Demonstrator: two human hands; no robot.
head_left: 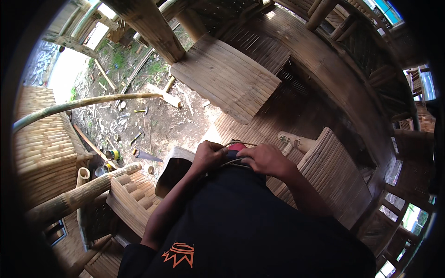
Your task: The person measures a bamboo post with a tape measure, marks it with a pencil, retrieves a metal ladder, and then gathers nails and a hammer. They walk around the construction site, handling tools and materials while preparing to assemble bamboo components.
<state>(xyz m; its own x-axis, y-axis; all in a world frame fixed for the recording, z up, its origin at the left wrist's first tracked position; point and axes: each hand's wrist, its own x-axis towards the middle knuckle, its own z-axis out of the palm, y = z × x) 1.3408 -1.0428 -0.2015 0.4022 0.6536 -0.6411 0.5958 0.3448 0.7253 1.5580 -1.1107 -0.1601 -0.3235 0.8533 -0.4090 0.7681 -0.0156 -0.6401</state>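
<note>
At my waist, close in front of my dark shirt, both hands are closed with fingers pinched. A thin pale strip or cord arcs between my left hand and my right hand. I cannot tell whether it is cane, bamboo or string. Another thin light line runs below, against the shirt's hem. Something red shows between the hands, partly covered by them. Fingertips of both hands are partly hidden.
Bamboo-slat seats or tabletops stand ahead and at right. Left lie a handsaw, a hammer and a yellow-and-black can on the ground. A bamboo pole railing and a bamboo post stand nearby.
</note>
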